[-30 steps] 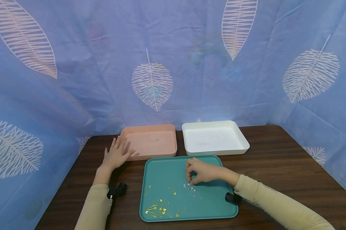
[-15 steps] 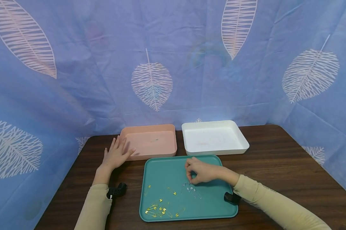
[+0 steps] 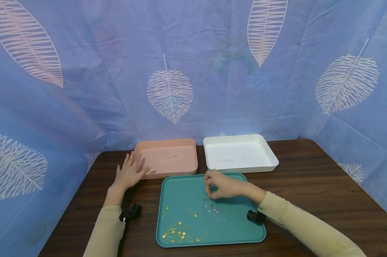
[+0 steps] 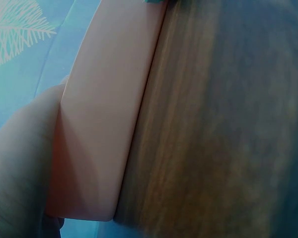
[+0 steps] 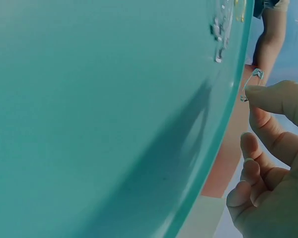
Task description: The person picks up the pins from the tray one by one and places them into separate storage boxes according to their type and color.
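Note:
My right hand (image 3: 221, 185) pinches a silver safety pin (image 5: 257, 73) between thumb and forefinger, held just above the teal tray (image 3: 180, 189). Below that hand lie several silver safety pins (image 3: 214, 211) in a small cluster. Gold safety pins (image 3: 177, 235) are scattered over the tray's near left part. At the left, my left hand (image 3: 128, 175) rests with spread fingers on the left edge of the pink tray (image 3: 164, 164). In the left wrist view its thumb (image 4: 25, 144) lies against the pink tray's wall. A small silver pin (image 3: 173, 157) lies inside the pink tray.
A white tray (image 3: 238, 155) stands to the right of the pink one, behind the teal tray. All three are on a dark wooden table (image 3: 309, 189). A blue leaf-patterned cloth (image 3: 212, 96) hangs behind the table.
My right hand has lifted off the silver cluster and moved slightly back, away from me, with a silver safety pin. The left hand has stayed put on the pink tray.

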The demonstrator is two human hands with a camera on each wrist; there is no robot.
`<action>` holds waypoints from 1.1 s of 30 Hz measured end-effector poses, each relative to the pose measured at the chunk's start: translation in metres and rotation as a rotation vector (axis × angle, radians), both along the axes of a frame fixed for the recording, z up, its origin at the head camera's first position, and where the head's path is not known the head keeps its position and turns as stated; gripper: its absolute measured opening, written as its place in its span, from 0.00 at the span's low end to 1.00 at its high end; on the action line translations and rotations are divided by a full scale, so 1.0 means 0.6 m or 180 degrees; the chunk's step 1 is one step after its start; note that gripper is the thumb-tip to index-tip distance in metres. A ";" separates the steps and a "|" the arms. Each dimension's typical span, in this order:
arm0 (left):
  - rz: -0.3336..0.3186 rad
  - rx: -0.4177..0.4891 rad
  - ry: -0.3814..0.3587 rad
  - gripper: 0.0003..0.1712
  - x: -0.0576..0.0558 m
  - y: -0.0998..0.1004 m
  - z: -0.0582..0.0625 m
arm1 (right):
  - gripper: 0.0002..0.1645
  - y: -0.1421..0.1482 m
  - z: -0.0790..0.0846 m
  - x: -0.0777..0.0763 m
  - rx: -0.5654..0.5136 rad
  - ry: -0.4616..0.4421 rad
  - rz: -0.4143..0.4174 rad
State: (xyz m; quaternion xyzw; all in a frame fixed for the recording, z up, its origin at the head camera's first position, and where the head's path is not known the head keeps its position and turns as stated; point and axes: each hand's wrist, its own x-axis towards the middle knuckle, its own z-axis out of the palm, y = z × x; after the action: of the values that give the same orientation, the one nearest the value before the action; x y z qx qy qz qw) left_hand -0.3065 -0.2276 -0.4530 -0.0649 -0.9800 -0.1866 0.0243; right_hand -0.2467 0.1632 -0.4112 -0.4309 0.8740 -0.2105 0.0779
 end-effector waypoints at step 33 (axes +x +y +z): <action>-0.0022 0.0008 0.0011 0.53 0.000 0.000 0.001 | 0.08 -0.081 0.044 -0.097 -0.0445 0.0649 -0.0358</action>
State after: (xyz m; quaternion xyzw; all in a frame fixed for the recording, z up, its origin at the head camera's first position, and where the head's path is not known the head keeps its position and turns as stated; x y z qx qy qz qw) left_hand -0.3063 -0.2274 -0.4526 -0.0685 -0.9795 -0.1879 0.0254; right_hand -0.3049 0.1148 -0.3849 -0.4047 0.8834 -0.2300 -0.0535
